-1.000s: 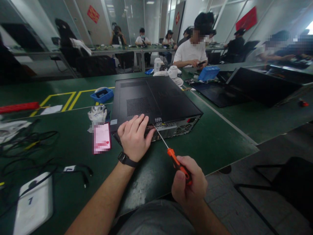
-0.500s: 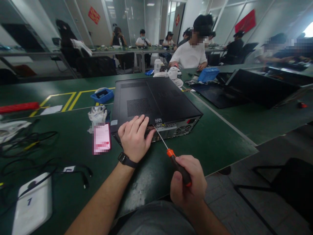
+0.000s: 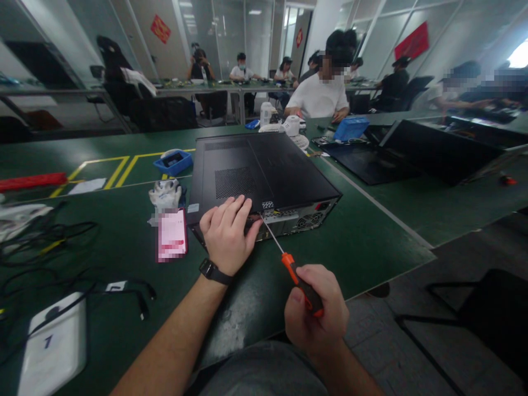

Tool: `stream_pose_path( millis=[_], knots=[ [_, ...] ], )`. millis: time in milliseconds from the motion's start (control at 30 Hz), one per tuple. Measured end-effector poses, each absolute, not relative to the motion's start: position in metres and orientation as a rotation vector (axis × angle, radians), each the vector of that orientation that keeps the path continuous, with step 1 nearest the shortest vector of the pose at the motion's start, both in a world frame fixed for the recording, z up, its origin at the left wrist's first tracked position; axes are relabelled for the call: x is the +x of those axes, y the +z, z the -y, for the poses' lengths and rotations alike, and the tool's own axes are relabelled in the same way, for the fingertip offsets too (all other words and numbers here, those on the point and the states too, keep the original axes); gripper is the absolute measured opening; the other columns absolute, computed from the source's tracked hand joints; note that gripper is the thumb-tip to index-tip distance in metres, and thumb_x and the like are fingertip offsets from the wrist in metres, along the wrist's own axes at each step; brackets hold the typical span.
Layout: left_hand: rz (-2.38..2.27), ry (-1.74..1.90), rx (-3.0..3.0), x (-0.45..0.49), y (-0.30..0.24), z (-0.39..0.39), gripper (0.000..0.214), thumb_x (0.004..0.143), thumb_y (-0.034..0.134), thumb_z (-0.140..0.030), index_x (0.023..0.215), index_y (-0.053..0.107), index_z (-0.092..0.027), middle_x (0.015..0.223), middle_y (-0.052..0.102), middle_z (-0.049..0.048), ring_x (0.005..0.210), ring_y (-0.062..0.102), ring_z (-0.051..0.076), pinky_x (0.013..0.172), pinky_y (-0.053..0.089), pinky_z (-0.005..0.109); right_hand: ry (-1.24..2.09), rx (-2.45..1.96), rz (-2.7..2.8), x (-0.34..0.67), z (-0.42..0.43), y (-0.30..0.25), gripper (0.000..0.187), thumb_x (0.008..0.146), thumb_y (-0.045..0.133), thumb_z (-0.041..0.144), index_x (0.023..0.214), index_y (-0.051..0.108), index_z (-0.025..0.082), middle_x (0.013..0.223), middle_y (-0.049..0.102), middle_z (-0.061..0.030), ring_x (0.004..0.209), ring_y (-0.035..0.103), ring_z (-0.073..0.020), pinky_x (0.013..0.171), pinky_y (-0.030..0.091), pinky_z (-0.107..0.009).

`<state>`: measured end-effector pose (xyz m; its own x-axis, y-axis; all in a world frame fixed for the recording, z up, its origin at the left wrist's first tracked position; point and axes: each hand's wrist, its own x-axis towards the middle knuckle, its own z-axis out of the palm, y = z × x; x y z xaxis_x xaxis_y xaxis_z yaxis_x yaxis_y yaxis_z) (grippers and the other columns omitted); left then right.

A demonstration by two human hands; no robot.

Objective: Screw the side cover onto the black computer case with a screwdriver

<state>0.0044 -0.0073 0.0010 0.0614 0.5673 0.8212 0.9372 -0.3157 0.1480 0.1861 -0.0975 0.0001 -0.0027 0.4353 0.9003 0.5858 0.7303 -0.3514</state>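
A black desktop computer case lies flat on the green table, its rear panel with a fan grille facing me. My left hand is closed over the near edge of the case, fingers on top and thumb down by the rear panel. In my right hand, wrapped round its handle, is an orange-and-black screwdriver. Its thin shaft slants up and left to the rear edge, close by my left thumb. The tip and whatever it touches are too small to make out.
Left of the case are a pink-edged phone, white gloves and a blue tray. Black cables and a white device lie nearer. Opened black casings stand at right. A person in white sits opposite.
The screwdriver handle has turned slightly in my right hand, showing more of its orange stripe. My left hand and the case stay in place.
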Motion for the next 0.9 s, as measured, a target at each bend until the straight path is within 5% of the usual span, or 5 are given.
stream_pose_path(
  millis=[167, 367, 900],
  knots=[
    [1.502, -1.157, -1.919, 0.0049, 0.0025, 0.0083, 0.043, 0.095, 0.068, -0.039, 0.136, 0.065, -0.026, 0.139, 0.07, 0.0073, 0.128, 0.064, 0.031, 0.109, 0.033, 0.049, -0.164, -0.919, 1.574, 0.1852, 0.0993, -0.0028, 0.033, 0.087, 0.061, 0.008, 0.119, 0.063, 0.016, 0.094, 0.072, -0.0053, 0.074, 0.07, -0.0157, 0.065, 0.061, -0.029],
    [1.507, -1.177, -1.936, 0.0042, 0.0018, 0.0082, 0.045, 0.094, 0.069, -0.038, 0.138, 0.064, -0.026, 0.14, 0.07, 0.0077, 0.129, 0.064, 0.032, 0.109, 0.034, 0.05, -0.129, -0.826, 1.631, 0.1865, 0.0972, 0.0008, 0.035, 0.086, 0.056, 0.012, 0.121, 0.061, 0.015, 0.096, 0.068, -0.0094, 0.082, 0.07, -0.0207, 0.069, 0.063, -0.038],
    [1.5, -1.169, -1.923, 0.0044, 0.0017, 0.008, 0.044, 0.094, 0.069, -0.039, 0.136, 0.065, -0.025, 0.139, 0.07, 0.0073, 0.128, 0.065, 0.031, 0.109, 0.033, 0.049, -0.17, -0.859, 1.642, 0.1849, 0.0971, 0.0057, 0.037, 0.083, 0.058, 0.006, 0.119, 0.061, 0.016, 0.094, 0.068, -0.0073, 0.083, 0.069, -0.0192, 0.069, 0.062, -0.035]
  ],
)
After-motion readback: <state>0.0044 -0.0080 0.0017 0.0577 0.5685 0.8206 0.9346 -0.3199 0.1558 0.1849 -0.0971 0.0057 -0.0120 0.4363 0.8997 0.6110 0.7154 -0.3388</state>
